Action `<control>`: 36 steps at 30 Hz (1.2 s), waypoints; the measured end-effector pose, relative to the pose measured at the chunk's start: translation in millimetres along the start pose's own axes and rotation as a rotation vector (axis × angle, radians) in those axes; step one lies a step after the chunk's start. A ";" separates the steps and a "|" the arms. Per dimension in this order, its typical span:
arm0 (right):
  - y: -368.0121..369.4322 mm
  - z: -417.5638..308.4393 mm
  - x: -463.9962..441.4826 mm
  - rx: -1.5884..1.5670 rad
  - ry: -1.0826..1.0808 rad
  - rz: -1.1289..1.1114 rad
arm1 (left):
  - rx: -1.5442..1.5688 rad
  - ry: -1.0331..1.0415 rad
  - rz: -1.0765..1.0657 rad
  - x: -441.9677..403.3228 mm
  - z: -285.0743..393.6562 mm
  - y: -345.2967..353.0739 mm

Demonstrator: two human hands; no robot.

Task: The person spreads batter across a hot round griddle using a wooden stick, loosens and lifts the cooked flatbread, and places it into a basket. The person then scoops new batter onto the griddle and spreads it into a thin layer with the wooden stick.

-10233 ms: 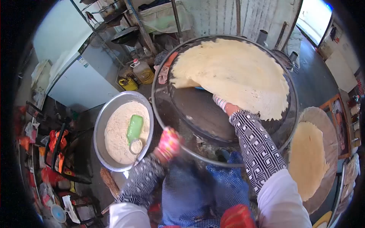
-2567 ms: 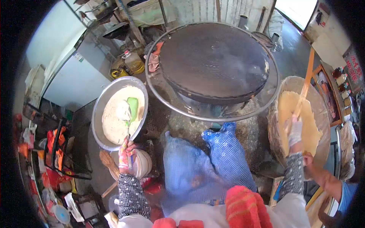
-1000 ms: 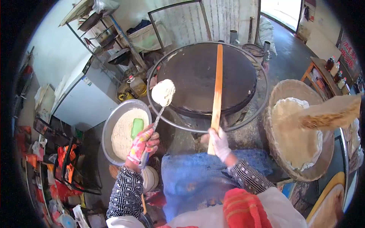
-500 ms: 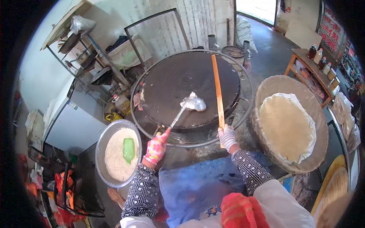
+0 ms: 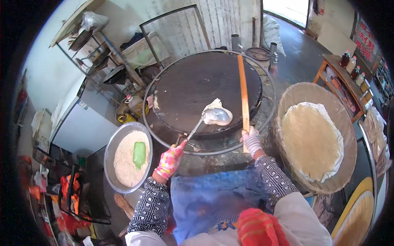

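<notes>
My left hand [image 5: 169, 161], in a pink and white patterned glove, is closed on the handle of a metal ladle [image 5: 196, 130]. The ladle's bowl rests at a pool of pale batter [image 5: 221, 117] on the near part of a large round dark griddle [image 5: 193, 88]. My right hand [image 5: 252, 142], in a striped glove, grips the near end of a long flat wooden scraper [image 5: 243, 94]. The scraper stretches away across the griddle's right side. Beside my left hand stands a metal basin [image 5: 108, 158] of pale batter or dough with a green object [image 5: 140, 154] in it.
A metal ring [image 5: 269, 119] surrounds the griddle. To the right, a wide basket [image 5: 349, 151] holds stacked round, thin flatbreads [image 5: 312, 141]. Bottles stand on a wooden table [image 5: 326, 67] farther back. At left are a white cabinet [image 5: 84, 129] and a shelf with pans.
Batter has spread from the ladle onto the griddle, and the bowl now lies against it. The view has shifted slightly. Both hands keep their holds.
</notes>
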State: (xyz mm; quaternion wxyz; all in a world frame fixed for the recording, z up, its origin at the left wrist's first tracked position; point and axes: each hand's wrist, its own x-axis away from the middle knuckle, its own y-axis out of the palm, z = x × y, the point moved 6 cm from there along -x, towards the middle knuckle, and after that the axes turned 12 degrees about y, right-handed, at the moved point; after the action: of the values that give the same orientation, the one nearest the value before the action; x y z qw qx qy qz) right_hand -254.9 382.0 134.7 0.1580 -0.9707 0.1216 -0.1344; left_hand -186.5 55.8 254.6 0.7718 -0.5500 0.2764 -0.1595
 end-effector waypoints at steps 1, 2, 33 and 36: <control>2.0 12.5 -7.9 -0.246 0.023 -0.030 | 0.077 0.007 0.104 6.2 5.9 -7.0; -3.9 6.7 -3.4 -0.474 0.046 -0.060 | 0.154 0.011 0.210 13.7 11.1 -16.9; 32.4 -61.8 83.7 0.810 -0.058 0.043 | -0.250 -0.347 0.094 104.6 -89.7 40.7; 38.2 -39.7 89.7 1.003 -0.097 -0.008 | -0.181 0.050 0.356 39.0 18.6 71.2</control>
State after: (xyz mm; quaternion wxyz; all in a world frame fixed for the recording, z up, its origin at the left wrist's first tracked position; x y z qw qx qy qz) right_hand -190.4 311.0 178.0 0.6099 -0.7808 0.0307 -0.1319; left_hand -148.3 73.0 182.6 0.7280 -0.5554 0.4018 -0.0086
